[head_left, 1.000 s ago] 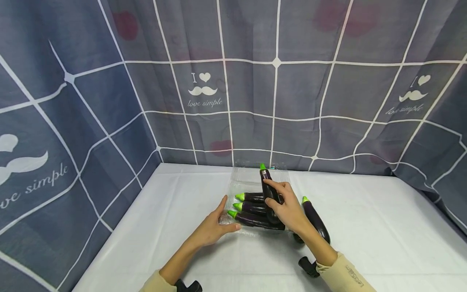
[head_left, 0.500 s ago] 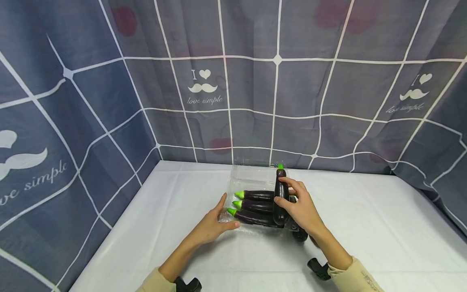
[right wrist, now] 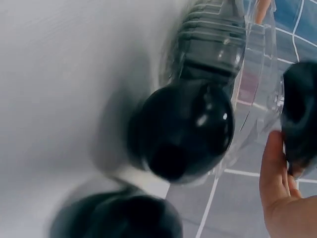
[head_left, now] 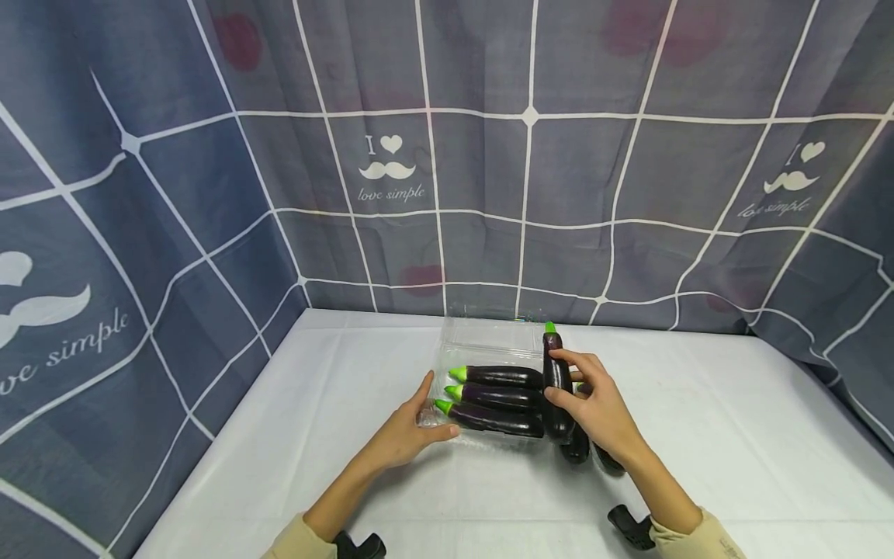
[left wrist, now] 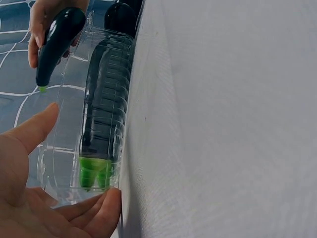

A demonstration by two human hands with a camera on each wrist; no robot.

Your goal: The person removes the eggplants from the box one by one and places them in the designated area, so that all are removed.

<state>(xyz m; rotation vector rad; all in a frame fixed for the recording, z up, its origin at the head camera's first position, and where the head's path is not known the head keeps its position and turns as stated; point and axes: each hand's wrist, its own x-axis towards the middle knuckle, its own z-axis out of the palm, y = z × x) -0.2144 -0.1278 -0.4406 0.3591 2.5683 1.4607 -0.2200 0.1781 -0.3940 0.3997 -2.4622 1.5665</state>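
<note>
Toward the far side of the white cloth-covered table [head_left: 726, 435], just before a grey-blue curtain [head_left: 482, 171] with white grid lines, lies a clear plastic box [head_left: 482, 338], its hinged lid laid back. Three glossy, dark purple eggplants with green caps [head_left: 499, 397] lie side by side in it, caps to the left.

From where I stand, the person's left hand [head_left: 407, 440] is at the box's left end, thumb and fingers spread wide and straight, fingertips against the plastic. The right hand [head_left: 597, 400] grips a single dark purple eggplant with a green tip [head_left: 556, 384], thumb and fingers closed about its sides. It is held crosswise by the box's right end, tip toward the curtain; whether it touches the box I can't tell. Two partly hidden eggplants [head_left: 576, 448] rest on the table beneath and beside that hand.
</note>
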